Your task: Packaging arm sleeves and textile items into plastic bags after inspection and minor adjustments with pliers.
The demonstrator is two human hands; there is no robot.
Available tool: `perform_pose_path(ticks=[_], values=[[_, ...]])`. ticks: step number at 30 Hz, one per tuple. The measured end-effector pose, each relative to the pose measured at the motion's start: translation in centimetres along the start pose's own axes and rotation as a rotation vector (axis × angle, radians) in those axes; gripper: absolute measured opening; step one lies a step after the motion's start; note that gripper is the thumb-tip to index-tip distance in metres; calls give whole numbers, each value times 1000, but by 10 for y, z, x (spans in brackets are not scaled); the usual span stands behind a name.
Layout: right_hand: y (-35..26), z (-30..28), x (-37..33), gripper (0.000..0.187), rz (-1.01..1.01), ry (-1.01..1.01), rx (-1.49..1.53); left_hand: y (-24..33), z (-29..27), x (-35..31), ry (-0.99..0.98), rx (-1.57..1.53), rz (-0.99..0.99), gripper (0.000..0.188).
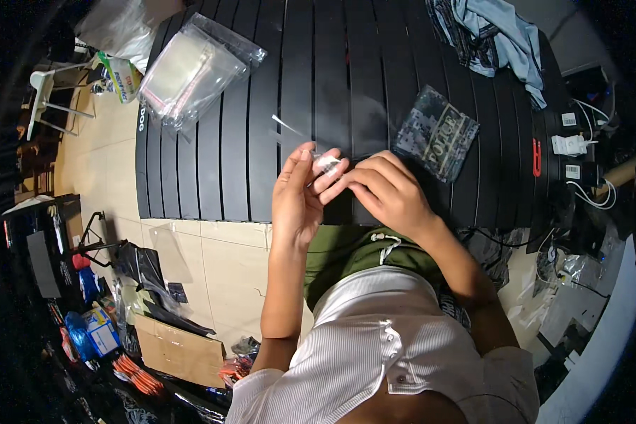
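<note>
Head view: left hand (300,187) half curled, holding one clear plastic film (328,162) at the fingers; right hand (392,194) touching the left fingertips, thumb and index drawn together, any hold on film cannot be told; black slatted table (233,169) beneath, near edge just personward of the grip; slats exposed to its left; one camouflage patch (438,134) right; one bag stack (191,74) far left.
</note>
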State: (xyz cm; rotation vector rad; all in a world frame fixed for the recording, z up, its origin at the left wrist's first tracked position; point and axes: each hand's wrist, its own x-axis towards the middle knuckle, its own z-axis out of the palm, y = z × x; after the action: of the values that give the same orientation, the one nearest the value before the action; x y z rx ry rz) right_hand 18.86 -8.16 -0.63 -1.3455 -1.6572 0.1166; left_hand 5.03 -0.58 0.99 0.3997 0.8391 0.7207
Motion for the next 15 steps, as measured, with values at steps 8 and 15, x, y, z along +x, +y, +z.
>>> perform_pose_path(ticks=[8,15], values=[[-7,-24,7,18,-6,135,-32,-4,18,-14,28,298,304,36],[-21,-53,13,13,798,-55,877,15,28,-36,-63,1605,1106,66]])
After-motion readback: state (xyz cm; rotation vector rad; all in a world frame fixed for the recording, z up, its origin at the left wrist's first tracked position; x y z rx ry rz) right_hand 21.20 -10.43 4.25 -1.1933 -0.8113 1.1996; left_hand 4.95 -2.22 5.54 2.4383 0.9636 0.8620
